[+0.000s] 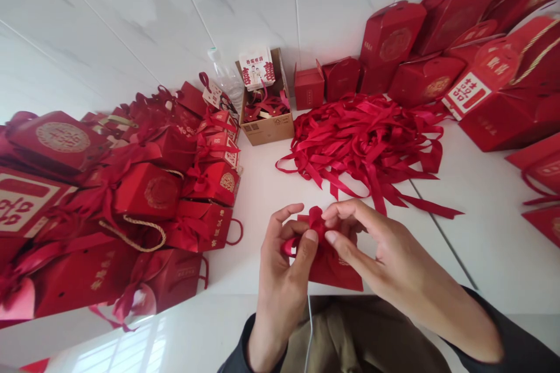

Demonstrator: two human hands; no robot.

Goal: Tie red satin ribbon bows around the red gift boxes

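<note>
A small red gift box [335,271] sits low in the middle of the view, above my lap, with a red ribbon [315,219] bunched at its top. My left hand [282,268] pinches the ribbon between thumb and fingers on the left side. From the right, my right hand [385,256] grips the same ribbon, its fingers closed around the knot. Part of the box is hidden behind both hands.
A heap of loose red ribbons [367,140] lies on the white floor [481,233] ahead. Finished red boxes with bows [175,186] crowd the left. A cardboard box [266,122] stands at the back. More red boxes and bags [437,58] line the right wall.
</note>
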